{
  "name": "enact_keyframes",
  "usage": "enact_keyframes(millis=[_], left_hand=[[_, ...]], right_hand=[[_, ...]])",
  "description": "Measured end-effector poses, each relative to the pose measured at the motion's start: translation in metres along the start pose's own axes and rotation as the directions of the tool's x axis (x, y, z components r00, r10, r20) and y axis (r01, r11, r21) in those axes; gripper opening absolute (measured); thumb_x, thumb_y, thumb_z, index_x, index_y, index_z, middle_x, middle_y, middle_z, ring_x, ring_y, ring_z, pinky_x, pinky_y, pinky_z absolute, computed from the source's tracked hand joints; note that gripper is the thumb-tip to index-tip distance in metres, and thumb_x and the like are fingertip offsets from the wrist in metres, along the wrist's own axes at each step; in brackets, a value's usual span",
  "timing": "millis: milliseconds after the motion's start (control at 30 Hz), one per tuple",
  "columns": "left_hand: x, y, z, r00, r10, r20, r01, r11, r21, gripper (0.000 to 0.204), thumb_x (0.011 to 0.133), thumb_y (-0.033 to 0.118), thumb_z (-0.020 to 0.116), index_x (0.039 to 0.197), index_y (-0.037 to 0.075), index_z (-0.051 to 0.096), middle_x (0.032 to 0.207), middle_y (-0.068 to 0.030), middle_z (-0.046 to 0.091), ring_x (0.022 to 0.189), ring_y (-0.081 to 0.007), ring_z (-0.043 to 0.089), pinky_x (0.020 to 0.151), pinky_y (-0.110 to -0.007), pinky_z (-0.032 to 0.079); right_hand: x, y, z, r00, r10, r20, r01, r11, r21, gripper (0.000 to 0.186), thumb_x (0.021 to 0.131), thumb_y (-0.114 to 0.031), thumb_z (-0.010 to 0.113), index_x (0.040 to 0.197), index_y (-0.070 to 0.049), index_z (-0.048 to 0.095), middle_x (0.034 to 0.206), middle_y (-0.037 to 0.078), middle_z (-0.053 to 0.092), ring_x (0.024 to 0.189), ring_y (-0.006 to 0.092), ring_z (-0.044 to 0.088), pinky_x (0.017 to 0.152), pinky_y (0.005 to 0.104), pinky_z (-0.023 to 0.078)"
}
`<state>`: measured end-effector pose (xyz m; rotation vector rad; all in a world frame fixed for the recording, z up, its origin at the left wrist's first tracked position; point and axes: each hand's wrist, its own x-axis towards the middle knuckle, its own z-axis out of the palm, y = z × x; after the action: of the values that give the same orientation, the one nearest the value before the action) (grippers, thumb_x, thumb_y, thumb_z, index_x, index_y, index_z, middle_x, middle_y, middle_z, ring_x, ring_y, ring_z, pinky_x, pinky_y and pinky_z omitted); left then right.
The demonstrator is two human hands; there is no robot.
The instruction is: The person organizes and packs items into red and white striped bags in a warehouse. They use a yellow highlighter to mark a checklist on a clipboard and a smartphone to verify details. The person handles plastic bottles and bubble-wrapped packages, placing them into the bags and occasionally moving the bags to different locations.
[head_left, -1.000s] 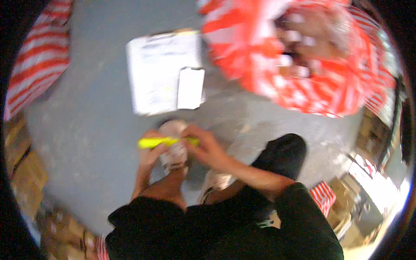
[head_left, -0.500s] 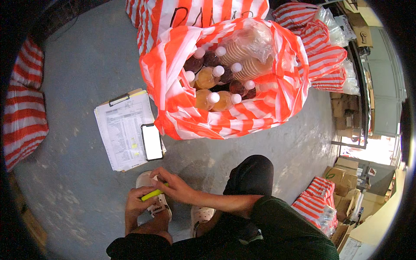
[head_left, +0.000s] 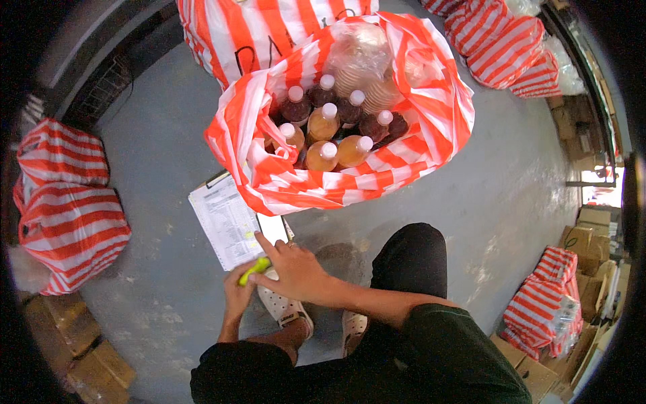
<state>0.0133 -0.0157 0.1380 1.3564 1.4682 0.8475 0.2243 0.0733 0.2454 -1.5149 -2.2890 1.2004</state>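
My left hand (head_left: 237, 286) is closed on a yellow-green highlighter (head_left: 253, 270), low in front of me. My right hand (head_left: 293, 269) is beside it, index finger stretched toward the highlighted printed sheets (head_left: 222, 222) on a clipboard, thumb close to the highlighter; whether the fingertip touches paper I cannot tell. A phone with a white screen (head_left: 272, 225) lies on the sheets, partly covered by my fingers and the bag. Just beyond, an open red-and-white striped bag (head_left: 437, 135) holds several white-capped bottles (head_left: 323, 122) of amber and dark liquid and stacked clear containers (head_left: 356, 60).
More striped bags stand at the top (head_left: 242, 34), left (head_left: 70, 222), upper right (head_left: 498, 47) and lower right (head_left: 535, 306). Cardboard boxes (head_left: 592, 242) line both sides. My bent legs and white clogs (head_left: 279, 303) are below my hands on the grey floor (head_left: 155, 269).
Both hands have moved up toward the clipboard. My right index finger has lifted from around the highlighter and now reaches out over the sheets. The view has shifted.
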Motion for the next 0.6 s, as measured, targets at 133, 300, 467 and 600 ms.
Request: enact_keyframes(millis=[133,300,467,600], left_hand=[[0.052,-0.001,-0.022,0.993,0.114,0.033,-0.116,0.86,0.497,0.037,0.092,0.009,0.063,0.128,0.005,0.057,0.115,-0.0176,0.063,0.093,-0.0306,0.067,0.082,-0.039,0.053],[0.069,-0.08,-0.033,0.995,0.044,0.091,-0.1,0.53,0.842,0.04,0.091,0.013,0.061,0.13,0.01,0.056,0.124,-0.0203,0.056,0.093,-0.0394,0.063,0.08,-0.049,0.052],[0.065,-0.066,-0.016,0.976,0.099,0.194,-0.217,0.504,0.836,0.045,0.087,0.014,0.063,0.132,0.009,0.056,0.126,-0.0218,0.053,0.106,-0.0403,0.057,0.09,-0.048,0.049],[0.092,-0.024,-0.025,0.959,0.255,0.124,-0.239,0.495,0.835,0.046,0.086,0.015,0.066,0.13,0.006,0.056,0.127,-0.0216,0.052,0.111,-0.0398,0.055,0.096,-0.047,0.045]], right_hand=[[-0.005,0.001,-0.059,0.986,-0.156,-0.057,0.158,0.987,0.036,0.061,0.088,-0.046,0.065,0.129,-0.002,0.055,0.099,0.02,0.065,0.092,0.0349,0.064,0.083,0.0449,0.053],[0.017,0.018,-0.164,0.647,-0.31,-0.697,0.432,0.902,-0.001,0.032,0.081,-0.026,0.073,0.099,-0.001,0.064,0.098,0.017,0.065,0.095,0.036,0.062,0.086,0.0448,0.05],[0.025,0.071,-0.25,0.392,-0.207,-0.896,-0.071,0.965,-0.254,0.07,0.066,-0.028,0.084,0.126,-0.007,0.054,0.122,0.023,0.053,0.121,0.0414,0.048,0.105,0.0522,0.038],[0.033,0.106,-0.268,0.309,-0.286,-0.907,-0.307,0.873,-0.379,0.099,0.061,-0.03,0.088,0.145,-0.015,0.04,0.143,0.02,0.038,0.136,0.0447,0.033,0.113,0.0629,0.022]])
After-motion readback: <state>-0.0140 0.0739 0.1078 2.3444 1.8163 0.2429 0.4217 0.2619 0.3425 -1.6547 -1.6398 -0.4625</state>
